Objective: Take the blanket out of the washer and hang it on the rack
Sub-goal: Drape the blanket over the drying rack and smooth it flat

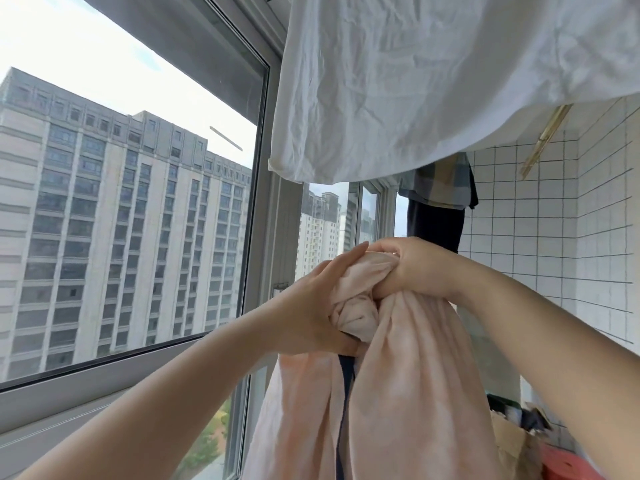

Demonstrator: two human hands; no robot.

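Blanket: pink, bunched, held up by the window, below a hung white sheet. Right hand fisted on the top bunch; left hand closed on a twisted fold. Likely soft, damp, heavy; best gripped along 1 edge.

I see a large grey-framed window filling the left side, with a tall grey-and-beige apartment block outside under a pale, bright sky. On the right, a wall of white square tiles with dark grout meets a second narrower window at the far corner.
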